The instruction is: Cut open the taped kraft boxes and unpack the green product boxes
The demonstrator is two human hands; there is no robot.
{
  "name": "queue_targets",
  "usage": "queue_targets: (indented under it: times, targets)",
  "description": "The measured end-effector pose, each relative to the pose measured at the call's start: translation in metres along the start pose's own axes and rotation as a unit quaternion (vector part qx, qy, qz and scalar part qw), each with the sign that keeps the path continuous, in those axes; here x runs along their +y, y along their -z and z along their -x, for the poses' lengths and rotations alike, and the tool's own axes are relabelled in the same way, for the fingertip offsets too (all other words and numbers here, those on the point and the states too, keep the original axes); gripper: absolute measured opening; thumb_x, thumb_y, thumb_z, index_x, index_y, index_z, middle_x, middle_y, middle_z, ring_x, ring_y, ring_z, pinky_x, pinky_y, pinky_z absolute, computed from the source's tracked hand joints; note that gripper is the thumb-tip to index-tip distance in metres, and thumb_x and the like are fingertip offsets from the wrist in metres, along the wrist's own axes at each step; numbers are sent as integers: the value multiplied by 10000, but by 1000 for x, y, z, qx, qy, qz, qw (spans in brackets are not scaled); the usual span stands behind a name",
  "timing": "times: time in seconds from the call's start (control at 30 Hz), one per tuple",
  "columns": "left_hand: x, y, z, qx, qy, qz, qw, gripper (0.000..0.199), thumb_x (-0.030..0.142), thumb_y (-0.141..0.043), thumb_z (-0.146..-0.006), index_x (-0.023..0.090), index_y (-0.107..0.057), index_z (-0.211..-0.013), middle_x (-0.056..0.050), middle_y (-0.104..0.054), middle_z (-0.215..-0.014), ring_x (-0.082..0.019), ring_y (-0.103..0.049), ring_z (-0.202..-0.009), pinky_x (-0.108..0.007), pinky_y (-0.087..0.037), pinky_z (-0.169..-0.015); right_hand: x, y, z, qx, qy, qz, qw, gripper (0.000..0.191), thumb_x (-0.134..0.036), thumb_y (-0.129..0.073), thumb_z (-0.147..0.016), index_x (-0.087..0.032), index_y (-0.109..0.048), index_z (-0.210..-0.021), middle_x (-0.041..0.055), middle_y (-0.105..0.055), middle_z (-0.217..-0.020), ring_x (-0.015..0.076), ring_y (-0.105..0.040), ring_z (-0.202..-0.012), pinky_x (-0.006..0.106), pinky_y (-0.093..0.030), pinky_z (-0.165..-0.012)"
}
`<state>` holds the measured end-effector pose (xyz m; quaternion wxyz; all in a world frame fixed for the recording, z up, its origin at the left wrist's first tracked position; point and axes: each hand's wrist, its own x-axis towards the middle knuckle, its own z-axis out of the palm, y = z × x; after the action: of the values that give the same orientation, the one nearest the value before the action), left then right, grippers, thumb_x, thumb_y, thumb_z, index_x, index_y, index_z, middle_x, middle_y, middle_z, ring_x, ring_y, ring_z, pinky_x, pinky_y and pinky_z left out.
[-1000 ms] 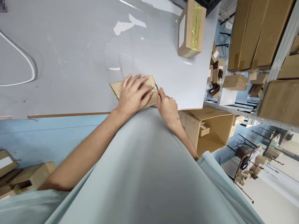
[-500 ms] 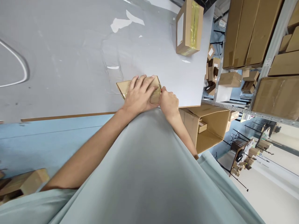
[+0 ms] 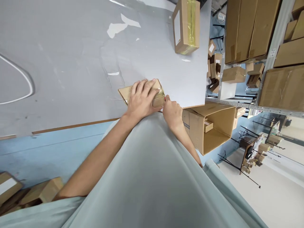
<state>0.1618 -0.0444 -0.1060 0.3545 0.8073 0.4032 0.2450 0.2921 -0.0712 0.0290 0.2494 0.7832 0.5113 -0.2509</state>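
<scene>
A small cardboard box [image 3: 157,99] with clear tape lies at the near edge of the grey table [image 3: 78,79], slightly tilted toward me. My left hand [image 3: 142,96] lies across it, fingers over the top and thumb on the taped part, gripping it. At the box's right end, my right hand [image 3: 172,112] is closed in a fist. A bit of a small red object [image 3: 165,98] shows by its thumb, against the box's edge. The rest of that object is hidden in my fingers, and I cannot tell its kind.
A taped carton [image 3: 186,28] with a white label stands at the table's far right. Below the right edge is a large open carton [image 3: 218,139] with a small box inside. Shelving with boxes [image 3: 251,31] rises on the right. A white cable [image 3: 29,84] lies at left.
The camera view has tilted and shifted slightly. My hands keep their places on the box, with the right hand a little lower in the picture.
</scene>
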Motion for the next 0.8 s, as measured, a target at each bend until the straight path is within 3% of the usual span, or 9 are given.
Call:
queue_targets:
  times: [0.4,0.63,0.8]
  targets:
    - [4,0,1,-9,-7,-22,1000,666,632,-810,-942,285,-702,-1500,-130,-492,-1836,-514,-456,-1666,-776,-279,-1374,7,2,7,-21,5,2,1000,448,-68,-390,-1178,-149,-588,-1571,222,-833,-1327,283,-840,-1241,375,-667,-1008]
    - [10,4,3,-29,20,-13,999,732,694,-807,-931,318,-672,-1545,-109,-474,-1849,-509,-400,-1703,-780,-231,-1406,25,-13,7,-36,9,-16,999,431,-136,-445,-1187,-180,-596,-1589,237,-845,-1243,322,-863,-1155,406,-671,-954]
    - [6,8,6,-46,27,-23,998,851,795,-813,-899,372,-615,-1609,-91,-439,-1872,-509,-357,-1734,-773,-181,-1425,42,4,21,-60,51,-46,996,403,-217,-474,-1205,-216,-645,-1570,202,-860,-1228,349,-848,-1157,419,-649,-963]
